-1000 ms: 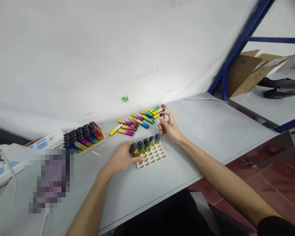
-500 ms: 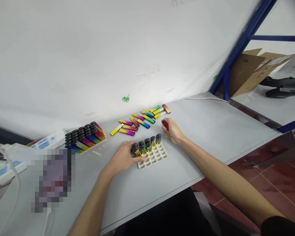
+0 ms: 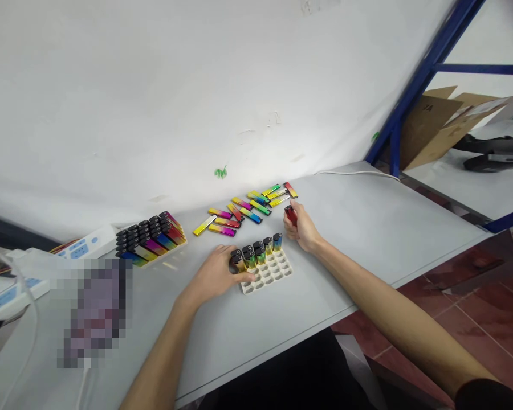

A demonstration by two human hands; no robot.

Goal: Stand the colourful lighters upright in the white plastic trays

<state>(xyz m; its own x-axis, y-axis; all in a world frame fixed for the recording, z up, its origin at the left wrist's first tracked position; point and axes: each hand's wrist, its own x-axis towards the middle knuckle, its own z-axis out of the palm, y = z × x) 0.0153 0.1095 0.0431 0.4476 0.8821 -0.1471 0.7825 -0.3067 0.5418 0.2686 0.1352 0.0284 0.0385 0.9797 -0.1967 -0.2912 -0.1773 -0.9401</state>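
Observation:
My right hand (image 3: 304,229) is closed around a red lighter (image 3: 290,214) with a dark top, lifted just behind the right end of a white slotted tray (image 3: 268,281). My left hand (image 3: 214,274) grips the tray's left end, its thumb along the front and its fingers behind. Several upright lighters (image 3: 260,255) with black tops fill the tray's back slots and part of the left side; bare slots show at front right. Farther back, several loose lighters (image 3: 251,216) in mixed bright colours lie flat on the table.
To the left stands a block of upright lighters (image 3: 156,244) in another tray. Beside it are white power strips (image 3: 83,249) and a pixelated object (image 3: 96,313) with a cable. A white wall (image 3: 154,102) bounds the table (image 3: 367,228); a blue frame (image 3: 394,142) stands right.
The red lighter has tipped more upright in my right hand, which has shifted very slightly. My left hand stays on the tray. The whole view has moved a little.

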